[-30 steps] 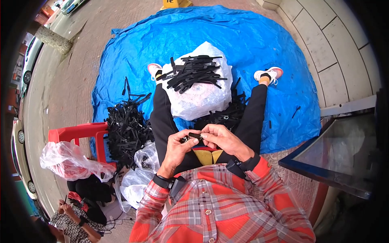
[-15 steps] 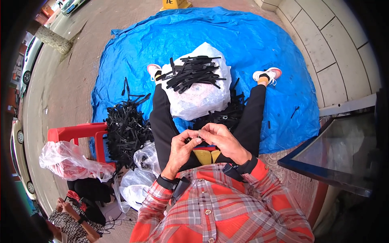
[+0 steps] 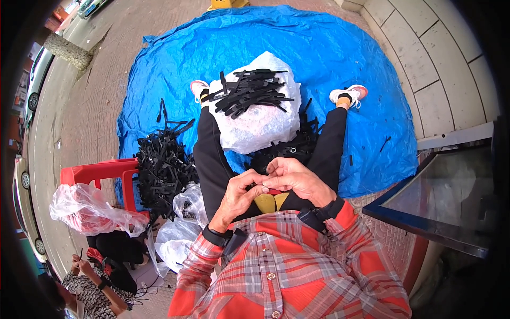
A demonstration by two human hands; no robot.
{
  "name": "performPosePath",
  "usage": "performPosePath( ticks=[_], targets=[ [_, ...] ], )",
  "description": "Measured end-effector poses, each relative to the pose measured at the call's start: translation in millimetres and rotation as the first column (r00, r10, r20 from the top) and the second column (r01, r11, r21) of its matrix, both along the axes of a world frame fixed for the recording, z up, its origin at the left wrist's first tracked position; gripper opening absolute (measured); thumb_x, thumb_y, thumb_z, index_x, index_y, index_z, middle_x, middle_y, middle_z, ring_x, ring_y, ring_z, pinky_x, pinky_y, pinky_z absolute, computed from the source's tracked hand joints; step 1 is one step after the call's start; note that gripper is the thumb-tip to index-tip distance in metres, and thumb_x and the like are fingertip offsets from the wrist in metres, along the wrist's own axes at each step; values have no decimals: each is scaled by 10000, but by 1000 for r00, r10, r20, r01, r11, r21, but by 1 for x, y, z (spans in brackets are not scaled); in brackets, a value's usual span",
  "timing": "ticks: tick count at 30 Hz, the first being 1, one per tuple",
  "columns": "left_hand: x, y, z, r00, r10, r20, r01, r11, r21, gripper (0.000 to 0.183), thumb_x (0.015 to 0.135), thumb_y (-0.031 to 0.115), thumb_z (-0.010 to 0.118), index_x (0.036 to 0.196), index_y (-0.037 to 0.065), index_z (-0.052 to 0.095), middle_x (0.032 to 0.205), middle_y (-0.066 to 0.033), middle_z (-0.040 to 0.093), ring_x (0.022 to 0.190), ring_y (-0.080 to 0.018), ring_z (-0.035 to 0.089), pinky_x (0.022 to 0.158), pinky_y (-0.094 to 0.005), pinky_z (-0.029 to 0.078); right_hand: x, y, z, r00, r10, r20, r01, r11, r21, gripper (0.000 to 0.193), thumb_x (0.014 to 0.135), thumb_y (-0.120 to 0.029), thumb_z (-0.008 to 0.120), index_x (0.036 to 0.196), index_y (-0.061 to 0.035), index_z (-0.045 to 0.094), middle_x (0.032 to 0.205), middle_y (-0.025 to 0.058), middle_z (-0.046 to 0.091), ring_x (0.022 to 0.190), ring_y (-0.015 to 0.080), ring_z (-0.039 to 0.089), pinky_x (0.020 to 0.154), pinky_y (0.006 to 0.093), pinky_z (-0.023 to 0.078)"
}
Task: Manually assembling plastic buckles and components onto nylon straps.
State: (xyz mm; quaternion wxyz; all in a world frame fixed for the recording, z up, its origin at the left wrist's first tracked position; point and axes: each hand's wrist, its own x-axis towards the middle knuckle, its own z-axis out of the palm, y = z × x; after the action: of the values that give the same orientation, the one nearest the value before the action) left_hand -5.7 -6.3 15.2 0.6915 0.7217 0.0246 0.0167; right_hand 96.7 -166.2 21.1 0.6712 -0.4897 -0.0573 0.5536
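My left hand (image 3: 243, 192) and my right hand (image 3: 297, 179) meet in front of my lap, fingertips pinched close together. Whatever lies between the fingers is too small or hidden to name. Beyond them, between my legs, rests a stuffed white plastic bag (image 3: 255, 129) with a stack of black straps (image 3: 252, 91) on top. More black straps with small metal buckles (image 3: 287, 151) lie in a heap at the near side of the bag, just past my hands. A larger heap of black straps (image 3: 163, 173) is to the left of my left leg.
A blue tarp (image 3: 340, 53) spreads under my legs. At left stand a red plastic stool (image 3: 101, 173) draped with a clear bag, and more clear plastic bags (image 3: 175, 239). Another person (image 3: 95, 282) sits at the lower left. A dark framed panel (image 3: 430, 196) leans at right beside a tiled wall (image 3: 441, 64).
My right hand has turned and its fingers have lifted slightly, while the left stays close to it. The whole view has shifted a little. The strap heaps look the same.
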Motion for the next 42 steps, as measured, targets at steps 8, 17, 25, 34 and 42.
performPosePath(
  ticks=[8, 17, 25, 34, 42],
  targets=[
    [-1, 7, 1, 984, 121, -132, -140, 980, -142, 239, 776, 79, 664, 998, 11, 605, 669, 23, 532, 541, -55, 453, 509, -201, 380, -4, -4, -6, 966, 245, 87, -245, 969, -3, 247, 861, -269, 601, 887, -24, 586, 731, 23, 589, 529, 23, 431, 453, 171, 319],
    [-5, 4, -16, 913, -102, -396, -74, 911, -405, 529, 917, 520, 333, 898, 42, 559, 677, -9, 550, 520, -44, 389, 450, -168, 261, -12, 1, -19, 947, 41, 318, -6, 994, -110, 193, 830, -190, 636, 777, -24, 553, 676, 27, 580, 547, 42, 474, 461, 197, 359],
    [-5, -5, -25, 853, -99, -513, -255, 777, -575, 198, 911, 247, 516, 855, 61, 556, 654, -21, 564, 450, -44, 389, 395, -166, 256, -8, 1, -23, 814, 149, 562, -24, 974, -224, 211, 831, -182, 636, 721, -27, 543, 608, -22, 498, 553, 30, 424, 479, 201, 346],
    [-2, -7, -18, 949, 55, -312, -127, 968, -217, 148, 886, 176, 556, 837, 37, 565, 658, -1, 575, 507, -41, 431, 455, -181, 323, -2, -11, -22, 873, 197, 446, -111, 971, -212, 208, 845, -170, 580, 775, 26, 596, 591, 28, 539, 547, 61, 468, 496, 232, 383],
    [7, -9, -42, 794, 125, -595, -381, 865, -326, 150, 872, 139, 543, 901, -5, 572, 649, -31, 572, 511, -67, 460, 467, -203, 361, -3, -11, -67, 443, 159, 882, 231, 931, -283, 142, 807, -167, 553, 759, -34, 553, 700, 180, 565, 710, 386, 559, 613, 458, 435]
  ],
)
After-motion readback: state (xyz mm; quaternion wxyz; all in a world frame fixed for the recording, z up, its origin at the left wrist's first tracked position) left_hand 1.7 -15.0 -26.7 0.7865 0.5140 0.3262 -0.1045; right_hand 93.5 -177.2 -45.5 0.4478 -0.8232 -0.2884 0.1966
